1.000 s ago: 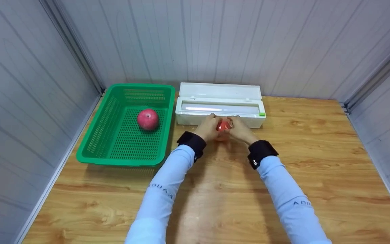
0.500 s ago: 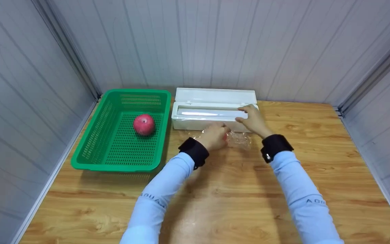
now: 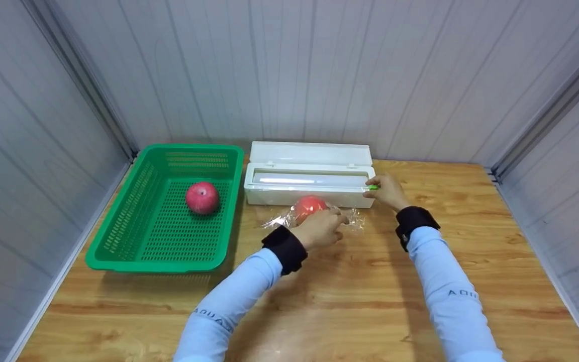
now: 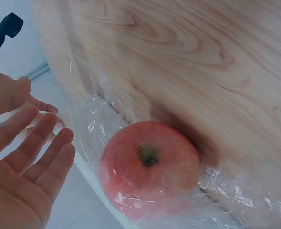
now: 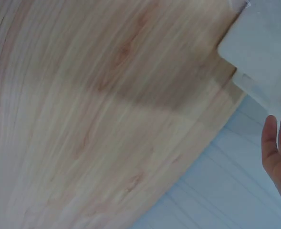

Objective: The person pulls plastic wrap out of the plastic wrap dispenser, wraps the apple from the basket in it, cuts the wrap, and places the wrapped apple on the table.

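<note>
A red apple (image 3: 310,208) sits on the table before a white cling film box (image 3: 314,196), with clear cling film (image 4: 95,114) over it and spread around it. My left hand (image 3: 322,229) hovers beside the apple with its fingers extended; in the left wrist view a gap shows between these fingers (image 4: 40,162) and the fruit. At the box's right end, my right hand (image 3: 390,192) pinches the small green slider (image 3: 373,187) between thumb and fingers. In the right wrist view, part of the right hand (image 5: 279,160) shows at the edge, the slider hidden.
On the left stands a green plastic basket (image 3: 159,266) with another red apple (image 3: 202,197) inside. The box's lid (image 3: 312,153) stands raised at the back, and a film roll (image 3: 309,180) lies within. Pale panel walls (image 3: 289,75) enclose the table (image 3: 319,311).
Both hands were together on the apple by the box. My right hand has left it and moved right onto the green slider; my left hand has come off the apple, now uncovered.
</note>
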Available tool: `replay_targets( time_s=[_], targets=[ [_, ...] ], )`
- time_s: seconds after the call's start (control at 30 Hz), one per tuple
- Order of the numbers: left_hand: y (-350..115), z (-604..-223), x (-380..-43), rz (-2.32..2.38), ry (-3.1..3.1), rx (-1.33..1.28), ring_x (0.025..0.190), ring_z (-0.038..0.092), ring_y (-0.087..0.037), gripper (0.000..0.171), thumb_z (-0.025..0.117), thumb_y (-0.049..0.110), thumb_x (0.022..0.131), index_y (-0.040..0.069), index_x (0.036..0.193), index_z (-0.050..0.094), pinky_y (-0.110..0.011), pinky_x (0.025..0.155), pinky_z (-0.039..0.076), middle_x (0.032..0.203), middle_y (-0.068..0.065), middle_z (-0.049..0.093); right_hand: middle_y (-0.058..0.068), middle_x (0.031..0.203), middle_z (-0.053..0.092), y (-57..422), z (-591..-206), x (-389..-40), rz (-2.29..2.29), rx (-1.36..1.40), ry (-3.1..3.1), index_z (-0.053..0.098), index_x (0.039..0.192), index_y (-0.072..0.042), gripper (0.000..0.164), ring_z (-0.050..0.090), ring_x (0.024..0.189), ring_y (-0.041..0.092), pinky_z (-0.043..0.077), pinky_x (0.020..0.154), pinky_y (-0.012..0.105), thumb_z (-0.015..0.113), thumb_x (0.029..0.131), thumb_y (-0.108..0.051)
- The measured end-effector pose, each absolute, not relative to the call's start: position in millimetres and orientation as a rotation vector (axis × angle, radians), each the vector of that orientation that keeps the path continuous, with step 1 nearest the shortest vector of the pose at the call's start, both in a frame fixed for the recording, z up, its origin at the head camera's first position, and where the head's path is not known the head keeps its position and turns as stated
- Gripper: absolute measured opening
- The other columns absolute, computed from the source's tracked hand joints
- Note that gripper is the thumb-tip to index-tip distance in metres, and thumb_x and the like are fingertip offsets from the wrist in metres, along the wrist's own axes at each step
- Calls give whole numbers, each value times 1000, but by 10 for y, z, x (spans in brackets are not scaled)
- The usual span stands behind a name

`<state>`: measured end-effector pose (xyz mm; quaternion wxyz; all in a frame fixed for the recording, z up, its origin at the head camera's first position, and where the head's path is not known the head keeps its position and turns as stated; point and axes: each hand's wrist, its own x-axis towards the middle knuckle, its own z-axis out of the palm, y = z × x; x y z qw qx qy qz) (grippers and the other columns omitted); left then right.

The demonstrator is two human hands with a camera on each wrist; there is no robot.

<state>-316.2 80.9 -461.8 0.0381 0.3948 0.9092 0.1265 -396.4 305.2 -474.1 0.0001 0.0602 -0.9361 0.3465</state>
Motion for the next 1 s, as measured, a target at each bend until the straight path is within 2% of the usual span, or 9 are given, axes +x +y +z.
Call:
replay_targets(
  time_s=[0.37,0.63,0.83,1.0],
  targets=[
    [870,-4632,-3281,471,2779,1236,100,62,-23,36,64,16,82,7,117,60,-30,88,50,113,-7,64,20,98,58,3130,-4814,-4027,1143,237,-2931,64,105,6,33,48,81,21,40,67,24,72,76,-9],
    [1120,-4517,-3566,477,2828,1298,99,62,-23,30,60,9,84,5,114,63,-30,87,50,109,-9,66,20,100,56,3240,-4846,-4014,1175,262,-2892,64,103,7,32,47,90,26,38,73,28,72,76,-8],
    [1430,-4531,-3890,292,2975,1449,96,62,-19,32,62,-3,80,13,107,68,-26,81,52,105,-4,65,17,99,56,3235,-4874,-4020,1197,305,-2884,66,100,4,30,46,88,24,37,74,30,73,76,-13],
    [1750,-4616,-4081,98,3122,1574,88,60,-17,18,64,7,80,14,95,72,-24,73,52,98,-3,64,21,95,59,3257,-4856,-4071,1142,395,-2830,63,94,9,20,52,88,29,44,78,36,66,75,3]
  ],
)
